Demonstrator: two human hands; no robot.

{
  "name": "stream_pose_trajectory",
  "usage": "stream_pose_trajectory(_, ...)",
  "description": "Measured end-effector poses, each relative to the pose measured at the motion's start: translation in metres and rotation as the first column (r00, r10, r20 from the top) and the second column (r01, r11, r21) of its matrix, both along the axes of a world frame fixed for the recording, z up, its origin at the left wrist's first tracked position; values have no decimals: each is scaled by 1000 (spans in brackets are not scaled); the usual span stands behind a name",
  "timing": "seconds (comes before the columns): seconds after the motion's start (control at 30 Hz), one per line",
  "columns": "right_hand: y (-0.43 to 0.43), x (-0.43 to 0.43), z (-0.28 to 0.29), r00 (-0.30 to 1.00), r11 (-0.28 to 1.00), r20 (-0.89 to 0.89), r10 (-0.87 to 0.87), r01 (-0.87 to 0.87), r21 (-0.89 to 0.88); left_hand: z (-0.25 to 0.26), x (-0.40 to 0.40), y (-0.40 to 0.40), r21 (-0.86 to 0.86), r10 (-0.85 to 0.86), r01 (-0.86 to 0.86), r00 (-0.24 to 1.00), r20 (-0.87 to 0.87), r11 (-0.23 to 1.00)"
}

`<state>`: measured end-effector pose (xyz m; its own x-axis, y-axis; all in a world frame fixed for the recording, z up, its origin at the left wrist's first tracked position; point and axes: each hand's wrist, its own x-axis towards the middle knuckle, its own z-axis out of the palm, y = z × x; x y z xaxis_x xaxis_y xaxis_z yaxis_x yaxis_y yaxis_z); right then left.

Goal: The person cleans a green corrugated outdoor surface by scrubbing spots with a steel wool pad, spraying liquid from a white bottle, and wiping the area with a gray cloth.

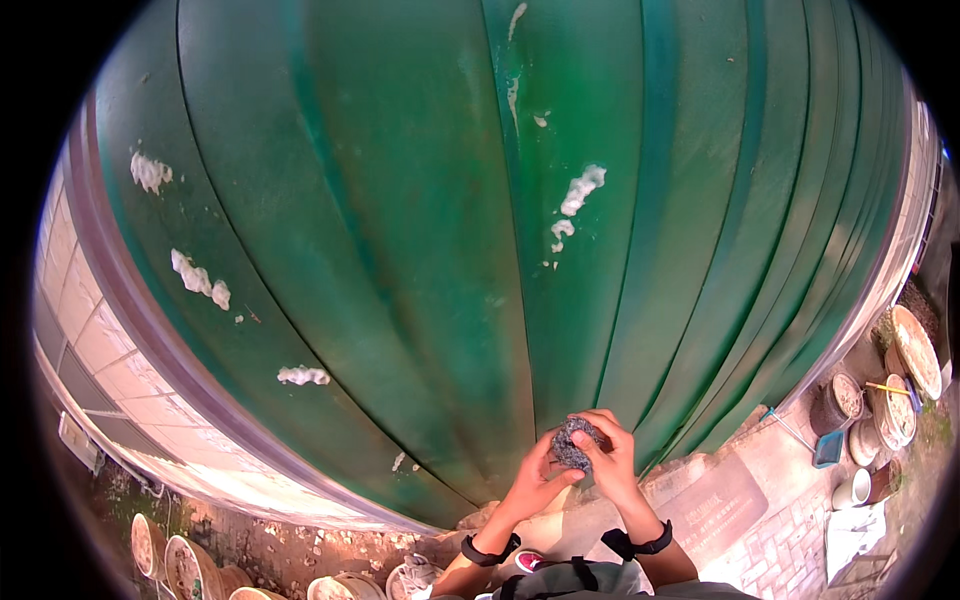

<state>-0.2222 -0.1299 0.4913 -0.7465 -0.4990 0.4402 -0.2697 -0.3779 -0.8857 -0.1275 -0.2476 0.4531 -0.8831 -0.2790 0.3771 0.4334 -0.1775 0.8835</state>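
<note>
Both my hands are close together before me, low in the view. My left hand (534,478) and my right hand (615,450) grip a round, dark grey scouring pad (568,450) that looks like steel wool. The right thumb presses on its face while the left fingers bear on its side. Beyond them rises a green panelled surface (427,187) with vertical seams. White foam (583,189) clings to it above my hands, and more foam clumps (196,276) sit at the left. Thin white streaks (513,101) run down near the top.
Lower right are a blue dustpan (829,450), a dark bucket (846,397), a white pot (852,489) and several planters, on paving. More round pots (191,566) line the lower left. A pale tiled wall (97,300) borders the green surface. My red shoe (529,560) shows below my hands.
</note>
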Motion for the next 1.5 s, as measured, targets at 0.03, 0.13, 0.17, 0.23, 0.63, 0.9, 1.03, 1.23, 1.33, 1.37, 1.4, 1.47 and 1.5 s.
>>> stream_pose_trajectory(0.03, 9, 1, -11, 999, 999, 28, -39, 38, 34, -6, -2, 4, 6, -2, 2, 1000, -18, 1000)
stream_pose_trajectory(0.13, 43, -4, -45, 976, 952, -132, -175, 202, 230, -40, -9, 17, 27, -53, 51, 994, 92, 998)
stream_pose_trajectory(0.17, 45, -4, -52, 980, 955, -130, -147, 175, 238, -53, -9, 16, 34, -27, 24, 995, 94, 999)
stream_pose_trajectory(0.23, 52, 2, -73, 992, 933, -42, -116, 124, 337, -88, 4, 20, -50, 40, -33, 987, 156, 998)
stream_pose_trajectory(0.63, 112, 14, -344, 776, 195, 241, 583, -421, 886, -389, 231, 87, -539, 730, -665, 11, 684, 516)
stream_pose_trajectory(0.9, 288, -132, -485, 857, -159, 515, 13, -507, 847, -490, 315, 125, -371, 254, -926, -341, 905, 77)
stream_pose_trajectory(1.03, 313, -153, -440, 882, -143, 424, -205, -456, 878, -557, 354, 120, -578, 301, -801, -519, 800, 156)
stream_pose_trajectory(1.23, 298, -62, -394, 971, -93, 181, 158, -167, 981, -635, 414, 40, -718, 377, -664, -623, 685, 207)
stream_pose_trajectory(1.33, 237, 11, -368, 889, -182, 257, 378, -200, 963, -659, 427, -3, -696, 245, -637, -654, 715, 331)
stream_pose_trajectory(1.37, 214, 32, -361, 839, -197, 274, 469, -203, 959, -667, 430, -16, -711, 180, -607, -702, 689, 354)
stream_pose_trajectory(1.4, 199, 47, -354, 827, -222, 319, 462, -240, 945, -668, 420, -27, -785, 319, -536, -719, 618, 312)
stream_pose_trajectory(1.47, 169, 75, -341, 822, -268, 385, 419, -293, 918, -661, 413, -53, -842, 514, -481, -672, 534, 246)
stream_pose_trajectory(1.5, 160, 86, -338, 831, -270, 376, 411, -283, 920, -657, 409, -70, -829, 583, -503, -608, 539, 242)
